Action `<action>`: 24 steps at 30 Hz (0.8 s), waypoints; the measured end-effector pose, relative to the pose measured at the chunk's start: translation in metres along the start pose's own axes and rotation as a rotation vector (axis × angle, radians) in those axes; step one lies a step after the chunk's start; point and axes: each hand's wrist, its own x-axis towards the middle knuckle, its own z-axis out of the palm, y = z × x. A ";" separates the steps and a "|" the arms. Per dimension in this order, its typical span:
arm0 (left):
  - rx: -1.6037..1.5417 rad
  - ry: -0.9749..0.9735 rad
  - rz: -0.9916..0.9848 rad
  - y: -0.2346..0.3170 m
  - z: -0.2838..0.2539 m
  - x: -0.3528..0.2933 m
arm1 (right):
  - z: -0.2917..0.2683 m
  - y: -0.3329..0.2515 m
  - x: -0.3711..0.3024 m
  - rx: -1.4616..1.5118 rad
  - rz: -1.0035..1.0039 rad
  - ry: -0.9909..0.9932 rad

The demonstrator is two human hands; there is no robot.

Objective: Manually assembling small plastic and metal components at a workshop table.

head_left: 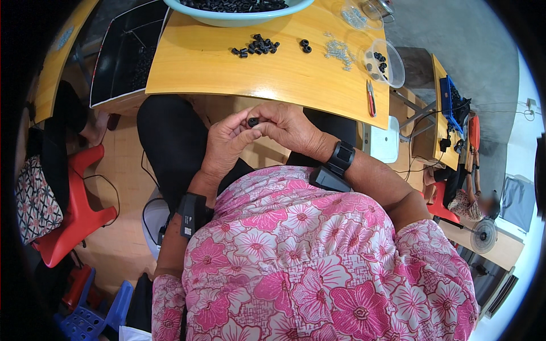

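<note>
In front of my lap, just off the table's near edge, my left hand (223,145) and my right hand (291,129) meet fingertip to fingertip. Pinched between them is a small black cylindrical part (253,121) with a hole in its end. The fingers of both hands are closed on it and cover much of its side. On the table (199,74) beyond lies a loose cluster of similar black parts (261,45). A couple more black parts (306,46) sit to its right, followed by scattered small shiny pieces (340,52) too tiny to name.
A pale blue basin (239,17) full of black parts stands at the far edge. At the right are a clear plastic bowl (396,63) and red-handled snips (372,105). A large black-lined box (116,59) and red chair (82,210) are left. Other people sit at both sides.
</note>
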 end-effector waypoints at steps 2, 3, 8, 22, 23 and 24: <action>0.006 -0.003 -0.002 0.002 0.002 0.000 | 0.000 0.000 -0.001 0.029 0.007 0.008; -0.011 -0.008 0.004 0.006 0.005 0.000 | -0.001 -0.001 -0.001 0.045 0.032 0.004; -0.037 -0.037 -0.015 0.006 0.003 0.000 | -0.003 -0.008 0.000 0.096 0.088 -0.008; -0.002 -0.011 -0.007 0.008 0.006 -0.003 | -0.002 -0.004 -0.002 0.186 0.123 -0.040; -0.002 -0.013 -0.007 0.008 0.007 -0.003 | -0.002 -0.003 -0.003 0.186 0.123 -0.038; -0.025 -0.008 -0.016 0.008 0.009 -0.004 | -0.001 -0.002 -0.003 0.235 0.149 -0.041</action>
